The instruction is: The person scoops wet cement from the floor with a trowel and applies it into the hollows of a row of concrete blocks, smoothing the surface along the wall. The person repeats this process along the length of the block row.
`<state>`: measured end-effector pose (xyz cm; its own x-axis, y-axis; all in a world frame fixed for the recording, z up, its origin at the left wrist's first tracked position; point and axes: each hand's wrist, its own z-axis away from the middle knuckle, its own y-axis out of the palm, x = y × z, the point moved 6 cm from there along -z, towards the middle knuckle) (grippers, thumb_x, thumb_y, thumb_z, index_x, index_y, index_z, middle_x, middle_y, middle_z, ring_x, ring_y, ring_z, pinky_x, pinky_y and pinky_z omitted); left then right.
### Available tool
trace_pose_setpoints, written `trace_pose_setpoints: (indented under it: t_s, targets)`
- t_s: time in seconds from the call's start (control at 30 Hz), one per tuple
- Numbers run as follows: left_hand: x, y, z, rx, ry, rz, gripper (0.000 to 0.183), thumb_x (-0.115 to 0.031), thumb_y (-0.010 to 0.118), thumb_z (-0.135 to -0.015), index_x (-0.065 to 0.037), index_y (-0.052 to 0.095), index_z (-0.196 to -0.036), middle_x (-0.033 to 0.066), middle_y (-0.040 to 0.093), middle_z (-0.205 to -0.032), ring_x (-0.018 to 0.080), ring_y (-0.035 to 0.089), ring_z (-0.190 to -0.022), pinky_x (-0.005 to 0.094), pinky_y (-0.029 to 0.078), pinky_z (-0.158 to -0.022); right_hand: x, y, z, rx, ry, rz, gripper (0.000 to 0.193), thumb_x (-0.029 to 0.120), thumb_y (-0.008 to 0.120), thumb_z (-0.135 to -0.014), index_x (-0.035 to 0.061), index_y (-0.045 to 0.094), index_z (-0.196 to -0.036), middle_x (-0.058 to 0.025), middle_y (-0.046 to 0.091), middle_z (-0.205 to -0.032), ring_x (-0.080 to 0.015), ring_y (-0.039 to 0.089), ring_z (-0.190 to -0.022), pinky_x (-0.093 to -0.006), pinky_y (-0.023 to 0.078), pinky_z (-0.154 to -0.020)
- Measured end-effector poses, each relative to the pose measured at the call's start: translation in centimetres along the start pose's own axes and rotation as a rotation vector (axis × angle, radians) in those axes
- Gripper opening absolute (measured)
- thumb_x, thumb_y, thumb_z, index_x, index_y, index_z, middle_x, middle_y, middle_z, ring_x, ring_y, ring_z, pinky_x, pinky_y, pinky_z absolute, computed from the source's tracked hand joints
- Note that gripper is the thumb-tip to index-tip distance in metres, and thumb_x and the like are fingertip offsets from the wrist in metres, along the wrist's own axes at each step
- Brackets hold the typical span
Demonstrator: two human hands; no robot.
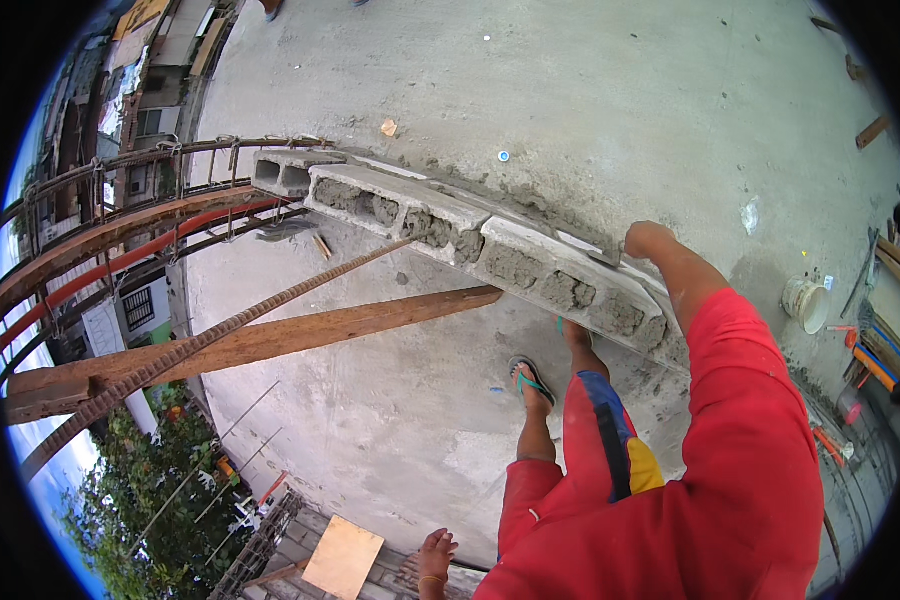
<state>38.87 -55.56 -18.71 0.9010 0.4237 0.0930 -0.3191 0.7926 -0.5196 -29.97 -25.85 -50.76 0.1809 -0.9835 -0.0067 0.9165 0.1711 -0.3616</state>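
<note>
A low row of hollow concrete blocks (450, 225), with grey mortar in its cavities, runs slantwise in front of me. Along its far side lies a long, thin grey bar (530, 218) with pale patches. My right hand (650, 241) is closed in a fist above the right part of the row, near the bar's end. What its fingers grip is hidden. Low in the view, away from the blocks, my left hand (436, 556) hangs with loosely bent fingers and nothing visible in it.
A ribbed steel bar (240, 335) and a wooden beam (300, 328) slant toward the blocks from the left. Tied rebar (170, 150) stands beyond them. A dirty white bucket (806, 303) lies at right. Below left is a plywood sheet (343, 557).
</note>
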Motion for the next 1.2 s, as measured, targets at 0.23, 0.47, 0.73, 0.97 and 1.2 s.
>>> trace_pose_setpoints:
  t_s: [0.23,0.47,0.73,0.97,1.2]
  targets:
    - [-2.7,2.8,-1.8,0.107,0.028,-0.126,0.040,-0.030,0.059,-0.102,-0.008,0.056,-0.134,0.0097,0.068,-0.122,0.0205,0.068,-0.099,0.0344,0.052,-0.079,1.5,-3.8,-0.2,-0.011,-0.183,-0.250,0.050,0.037,0.055,-0.094,-0.0050,0.071,-0.073,-0.0205,0.067,-0.065,-0.0340,0.068,-0.061,-0.0493,0.053,-0.062]
    - [-8.4,1.0,-2.7,0.037,0.143,0.030,0.038,-0.030,0.063,-0.100,-0.010,0.058,-0.132,0.0074,0.068,-0.121,0.0187,0.067,-0.097,0.0348,0.051,-0.080,-6.1,3.9,-1.0,0.135,0.021,-0.183,0.039,0.035,0.060,-0.091,0.0003,0.075,-0.101,-0.0197,0.075,-0.098,-0.0340,0.073,-0.086,-0.0460,0.057,-0.077]
    - [-9.5,3.5,-2.8,0.088,0.095,-0.189,0.035,-0.028,0.064,-0.100,-0.011,0.060,-0.130,0.0002,0.068,-0.112,0.0127,0.066,-0.092,0.0298,0.048,-0.075,-22.2,9.6,3.6,0.121,0.148,0.030,0.033,0.027,0.058,-0.092,0.0015,0.075,-0.102,-0.0199,0.074,-0.101,-0.0331,0.073,-0.092,-0.0454,0.057,-0.079]
    - [-13.7,3.9,-4.4,0.092,0.237,-0.206,0.036,-0.030,0.064,-0.099,-0.012,0.060,-0.130,0.0015,0.068,-0.116,0.0133,0.064,-0.093,0.0315,0.048,-0.079,-26.6,13.5,2.3,0.159,0.072,-0.028,0.037,0.029,0.055,-0.092,-0.0026,0.074,-0.085,-0.0188,0.070,-0.070,-0.0327,0.070,-0.064,-0.0457,0.056,-0.069]
    - [-12.6,2.5,-4.3,0.029,0.204,-0.298,0.033,-0.027,0.062,-0.100,-0.011,0.061,-0.129,0.0014,0.069,-0.112,0.0145,0.066,-0.092,0.0308,0.049,-0.076,-33.6,14.4,6.4,0.025,0.291,-0.016,0.046,0.035,0.056,-0.092,-0.0062,0.074,-0.083,-0.0220,0.072,-0.078,-0.0347,0.072,-0.071,-0.0430,0.056,-0.080]
